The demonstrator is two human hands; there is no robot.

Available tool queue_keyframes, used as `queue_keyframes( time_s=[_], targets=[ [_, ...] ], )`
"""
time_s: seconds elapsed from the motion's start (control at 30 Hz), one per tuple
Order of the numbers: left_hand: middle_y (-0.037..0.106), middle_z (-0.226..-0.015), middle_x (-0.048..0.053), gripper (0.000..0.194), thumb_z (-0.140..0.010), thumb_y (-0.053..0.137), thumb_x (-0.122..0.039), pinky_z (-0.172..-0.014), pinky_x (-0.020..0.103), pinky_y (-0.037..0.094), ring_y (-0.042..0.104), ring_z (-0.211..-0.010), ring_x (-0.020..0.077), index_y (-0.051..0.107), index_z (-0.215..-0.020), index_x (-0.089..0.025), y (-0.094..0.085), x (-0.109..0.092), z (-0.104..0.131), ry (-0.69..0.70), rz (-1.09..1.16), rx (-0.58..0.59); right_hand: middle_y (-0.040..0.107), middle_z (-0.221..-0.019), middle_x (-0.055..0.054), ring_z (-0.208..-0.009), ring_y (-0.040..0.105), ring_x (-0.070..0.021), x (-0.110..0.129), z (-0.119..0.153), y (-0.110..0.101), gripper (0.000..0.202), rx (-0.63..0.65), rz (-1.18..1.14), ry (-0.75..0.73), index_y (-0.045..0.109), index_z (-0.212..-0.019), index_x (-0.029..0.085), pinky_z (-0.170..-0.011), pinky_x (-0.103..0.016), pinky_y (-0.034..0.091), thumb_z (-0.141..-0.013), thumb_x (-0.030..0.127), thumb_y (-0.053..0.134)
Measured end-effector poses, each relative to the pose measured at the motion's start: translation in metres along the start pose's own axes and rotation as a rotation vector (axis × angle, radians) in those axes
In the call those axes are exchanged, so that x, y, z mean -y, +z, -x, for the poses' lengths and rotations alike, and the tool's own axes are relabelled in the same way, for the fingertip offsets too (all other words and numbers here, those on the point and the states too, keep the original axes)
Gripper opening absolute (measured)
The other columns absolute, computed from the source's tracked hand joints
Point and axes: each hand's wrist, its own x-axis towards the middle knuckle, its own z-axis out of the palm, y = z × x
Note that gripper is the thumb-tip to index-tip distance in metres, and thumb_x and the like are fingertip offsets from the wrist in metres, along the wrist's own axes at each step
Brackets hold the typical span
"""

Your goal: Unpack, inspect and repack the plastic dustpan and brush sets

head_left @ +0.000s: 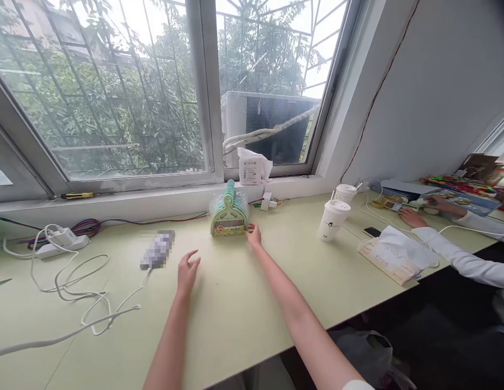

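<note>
Fingertips of the right hand (254,235) touched the lower right corner of the plastic-wrapped pack of small dustpans (229,210), the fingers loosely together and not closed around it, while the left hand (188,270) hovered spread and empty over the bare middle of the pale green worktop (243,303). That worktop ran under a wide window (154,92), and the pack stood toward its back edge, just in front of the sill, roughly central between the two ends. Judged from the pose, the reach would go best with the right hand sliding further round the pack's side and the left coming in on the opposite side, since the slick wrap and upright stance made a one-corner pull likely to tip it. The pack's long axis ran near vertical, handles pointing up toward the window and the broad pan mouths down at the worktop. To the right stood two white paper cups (333,218), then a paper bag (393,254) near the front edge, where another person's sleeve (458,254) reached in. A white power strip (60,241) with trailing cables lay toward the left end.
</note>
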Motion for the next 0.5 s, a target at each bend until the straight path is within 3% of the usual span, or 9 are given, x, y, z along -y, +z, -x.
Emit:
queue_keyframes(
  time_s=[0.1,0.3,0.5],
  targets=[
    [0.056,-0.122,0.012,0.042,-0.079,0.048,-0.042,-0.096,0.037,0.041,0.051,-0.115,0.024,0.058,-0.111,-0.017,-0.003,0.005,-0.003,-0.026,0.098,-0.015,0.065,-0.106,-0.007,-0.087,0.062,-0.0168,-0.001,-0.008,0.0,0.04,0.011,0.055,-0.003,0.053,-0.109,0.018,-0.074,-0.028,0.046,-0.071,0.028,0.061],
    [0.062,-0.111,0.01,0.037,-0.076,0.051,-0.043,-0.092,0.038,0.045,0.057,-0.107,0.025,0.061,-0.102,-0.019,-0.002,0.006,-0.005,0.008,0.083,0.07,0.07,-0.087,-0.004,-0.082,0.064,-0.0181,0.009,-0.011,-0.002,0.023,0.154,0.106,-0.053,0.064,-0.08,0.018,-0.075,-0.029,0.046,-0.059,0.025,0.073],
    [0.051,-0.13,0.016,0.072,-0.071,0.06,-0.052,-0.092,0.038,0.046,0.053,-0.115,0.0251,0.039,-0.13,-0.018,-0.008,-0.006,-0.007,-0.094,0.276,-0.048,0.07,-0.089,-0.001,-0.084,0.064,-0.0161,0.018,0.025,0.003,0.019,0.237,0.04,-0.154,0.065,-0.085,0.02,-0.077,-0.028,0.048,-0.066,0.025,0.067]
  ],
)
